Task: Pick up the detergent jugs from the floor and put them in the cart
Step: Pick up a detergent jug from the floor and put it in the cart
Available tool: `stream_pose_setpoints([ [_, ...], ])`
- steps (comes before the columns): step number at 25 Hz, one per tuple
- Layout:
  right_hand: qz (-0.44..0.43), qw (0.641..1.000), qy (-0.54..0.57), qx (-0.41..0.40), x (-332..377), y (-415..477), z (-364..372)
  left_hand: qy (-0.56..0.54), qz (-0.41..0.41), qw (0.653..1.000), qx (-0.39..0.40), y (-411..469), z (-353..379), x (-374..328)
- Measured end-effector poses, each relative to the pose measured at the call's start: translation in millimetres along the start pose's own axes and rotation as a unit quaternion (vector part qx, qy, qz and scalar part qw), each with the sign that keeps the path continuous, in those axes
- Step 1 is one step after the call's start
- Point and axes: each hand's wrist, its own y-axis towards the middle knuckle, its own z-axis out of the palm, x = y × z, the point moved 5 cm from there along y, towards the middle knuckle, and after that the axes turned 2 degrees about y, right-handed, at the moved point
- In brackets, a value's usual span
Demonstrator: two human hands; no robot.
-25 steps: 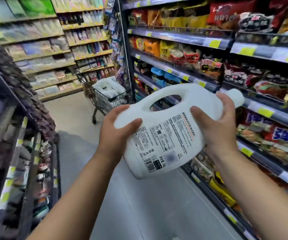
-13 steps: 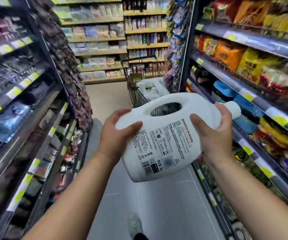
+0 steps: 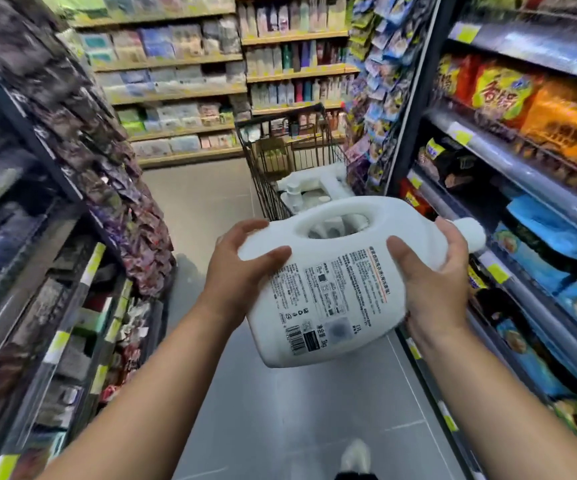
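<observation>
1. White jug [image 3: 328, 282] lies on its side in the air between both hands, cap [image 3: 470, 233] pointing right, printed label facing up.
2. Left hand [image 3: 242, 275] grasps the jug's base end.
3. Right hand [image 3: 429, 282] grasps its neck end.
4. Cart [image 3: 262, 188] stands ahead in the aisle, holding other white jugs [image 3: 318, 188].
5. Stocked shelves [image 3: 522, 188] line both sides.

The aisle floor [image 3: 280, 410] was smooth and grey. On the left stood dark shelving [image 3: 20, 271], on the right snack-stocked shelving [image 3: 522, 188]. Across the far end ran yellow-edged shelves [image 3: 183, 95] of packaged goods.
</observation>
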Motion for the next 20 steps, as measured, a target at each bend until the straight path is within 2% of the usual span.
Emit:
stream_pose_setpoints([
  [6, 0.001, 1.0, 0.009, 0.009, -59, 150, 82, 0.007, -0.014, 1.0, -0.012, 172, 22, 34],
  [11, 0.036, 0.999, 0.007, 0.019, -104, 267, 136, 0.031, -0.05, 0.998, -0.011, 300, 49, 52],
  [16, 0.06, 0.998, -0.015, -0.019, -143, 354, 168, 0.052, -0.09, 0.994, 0.015, 408, 77, 72],
  [20, 0.078, 0.992, -0.032, -0.095, -194, 412, 195, 0.058, -0.105, 0.99, 0.069, 504, 100, 100],
])
